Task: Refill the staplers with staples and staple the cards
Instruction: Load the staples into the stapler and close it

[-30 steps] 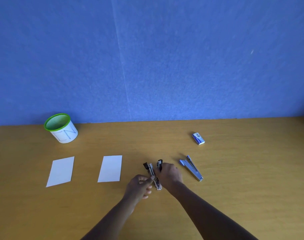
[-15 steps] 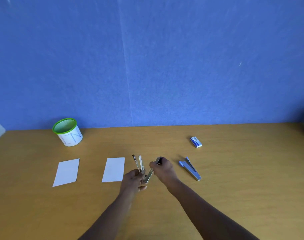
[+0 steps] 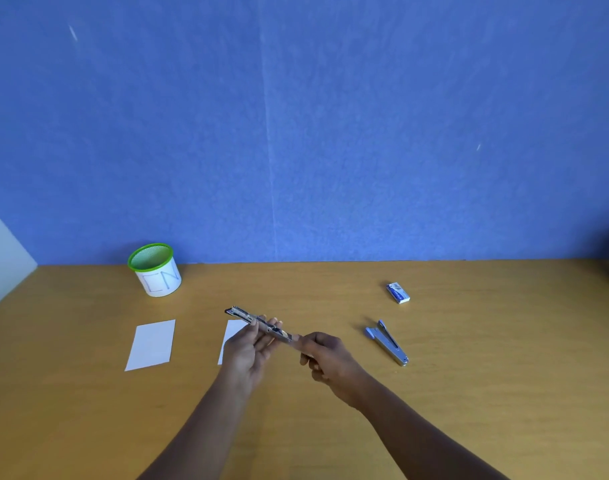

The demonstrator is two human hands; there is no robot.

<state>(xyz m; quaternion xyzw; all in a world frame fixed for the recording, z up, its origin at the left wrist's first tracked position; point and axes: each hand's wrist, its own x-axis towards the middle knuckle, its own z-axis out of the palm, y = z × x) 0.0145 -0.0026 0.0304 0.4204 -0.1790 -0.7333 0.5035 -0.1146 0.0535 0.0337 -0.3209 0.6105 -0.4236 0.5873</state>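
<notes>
Both hands pinch one stapler (image 3: 261, 323) off the table: left hand (image 3: 247, 351) has fingertips closed on its mid-body, right hand (image 3: 325, 358) grips the near end; it looks swung open flat, long axis running from the right hand up-left past the left hand, far tip pointing toward the cup (image 3: 154, 270). Risk, as I judge it: both hands are occupied and the staple box (image 3: 398, 293) sits well beyond the right hand, so freeing one hand leaves a thin pinch and the stapler could snap shut or drop. Second stapler (image 3: 388, 342) lies just right of the right hand, one card (image 3: 151, 344) left of the left hand, another card (image 3: 232, 332) partly hidden behind it.
</notes>
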